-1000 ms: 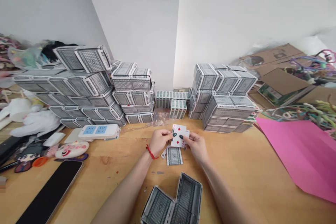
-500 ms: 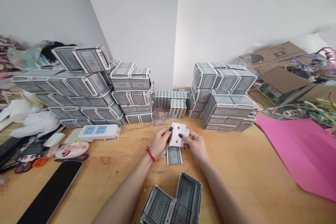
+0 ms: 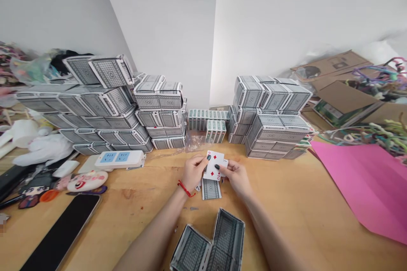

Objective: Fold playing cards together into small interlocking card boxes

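Observation:
Both hands meet over the middle of the wooden table (image 3: 286,211), holding a small fan of playing cards (image 3: 215,165) with a two of diamonds on top. My left hand (image 3: 192,171), a red string at its wrist, pinches the cards' left edge. My right hand (image 3: 236,175) grips their right edge, thumb on the face. Just below the hands a face-down card (image 3: 211,189) lies on the table, with another card's corner poking out at its left. Nearer to me stand opened patterned card boxes (image 3: 210,247).
Stacks of patterned card boxes rise at the back left (image 3: 104,106) and back right (image 3: 270,114), with smaller decks (image 3: 208,123) between. A power strip (image 3: 120,159), a black phone (image 3: 60,233) and toys sit left. Pink paper (image 3: 365,186) and cardboard boxes (image 3: 343,93) lie right.
The hands and cards have shifted only slightly; the two of diamonds now tilts a little more toward the table and to the left.

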Available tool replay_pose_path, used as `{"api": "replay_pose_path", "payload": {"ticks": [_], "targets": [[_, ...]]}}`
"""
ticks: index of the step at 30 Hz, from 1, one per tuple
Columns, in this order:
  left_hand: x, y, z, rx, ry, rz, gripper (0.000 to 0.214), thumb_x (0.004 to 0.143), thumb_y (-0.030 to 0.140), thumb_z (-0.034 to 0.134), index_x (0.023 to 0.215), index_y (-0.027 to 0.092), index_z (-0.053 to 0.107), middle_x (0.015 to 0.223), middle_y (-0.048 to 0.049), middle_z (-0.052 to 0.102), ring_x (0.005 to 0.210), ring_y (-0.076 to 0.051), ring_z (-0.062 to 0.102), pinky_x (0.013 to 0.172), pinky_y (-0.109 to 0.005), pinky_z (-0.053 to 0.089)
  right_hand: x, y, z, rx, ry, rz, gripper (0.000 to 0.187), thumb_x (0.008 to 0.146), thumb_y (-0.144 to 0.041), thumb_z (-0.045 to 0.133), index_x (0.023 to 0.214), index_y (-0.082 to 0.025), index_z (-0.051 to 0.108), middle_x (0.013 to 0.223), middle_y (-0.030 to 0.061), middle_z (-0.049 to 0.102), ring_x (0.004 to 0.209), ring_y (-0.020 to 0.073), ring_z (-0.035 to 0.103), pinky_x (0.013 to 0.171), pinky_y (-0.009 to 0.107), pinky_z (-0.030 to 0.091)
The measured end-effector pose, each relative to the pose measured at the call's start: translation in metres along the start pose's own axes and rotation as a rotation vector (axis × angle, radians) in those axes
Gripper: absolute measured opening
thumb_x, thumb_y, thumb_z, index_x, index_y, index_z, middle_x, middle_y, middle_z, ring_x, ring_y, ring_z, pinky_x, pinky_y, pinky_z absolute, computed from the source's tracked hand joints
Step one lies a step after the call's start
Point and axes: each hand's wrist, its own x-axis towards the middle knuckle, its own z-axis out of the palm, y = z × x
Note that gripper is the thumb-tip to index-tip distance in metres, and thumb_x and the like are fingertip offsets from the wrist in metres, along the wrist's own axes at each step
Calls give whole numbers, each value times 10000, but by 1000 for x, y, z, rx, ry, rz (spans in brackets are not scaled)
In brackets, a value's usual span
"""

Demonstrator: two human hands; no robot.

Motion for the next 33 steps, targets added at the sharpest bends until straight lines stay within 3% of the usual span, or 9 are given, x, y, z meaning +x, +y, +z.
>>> {"api": "replay_pose_path", "payload": {"ticks": [4,9,18,22,26,33], "targets": [[-3,1,2,96,87,49,342,773,308,461,467,156,450,544,24,403,561,-97,404,544,-215,323,-1,1,3,-61,-44,10,284,607,-392,679,636,-144,544,504,-9,590,401,90,488,387,204,369],[-6,1,7,224,113,68,268,813,297,387,572,179,389,579,37,410,561,-98,404,543,-215,317,-2,0,5,-53,-59,26,302,590,-398,688,673,-149,538,538,-5,606,433,102,510,402,207,381],[-6,2,13,206,110,-3,306,816,413,383,650,174,479,559,38,462,515,-86,411,502,-196,306,0,2,6,-1,-26,9,302,588,-392,690,701,-149,552,546,-9,602,439,102,503,411,211,380],[-5,-1,12,107,77,-49,323,805,442,397,699,163,521,578,28,492,524,-89,422,485,-191,311,-1,1,5,34,21,-8,281,595,-379,688,680,-150,550,566,-3,608,460,106,510,433,221,395],[-6,-3,10,48,-3,-33,332,800,429,407,624,157,480,548,32,453,527,-89,416,488,-192,315,-1,-2,3,87,93,-34,269,594,-373,692,664,-157,548,552,-13,597,444,94,485,432,221,387],[-6,-1,8,108,-73,10,302,805,385,407,598,165,418,535,48,397,510,-79,382,485,-189,292,2,2,-1,98,91,-28,291,590,-392,694,703,-160,561,599,8,624,463,108,497,449,233,395]]}}
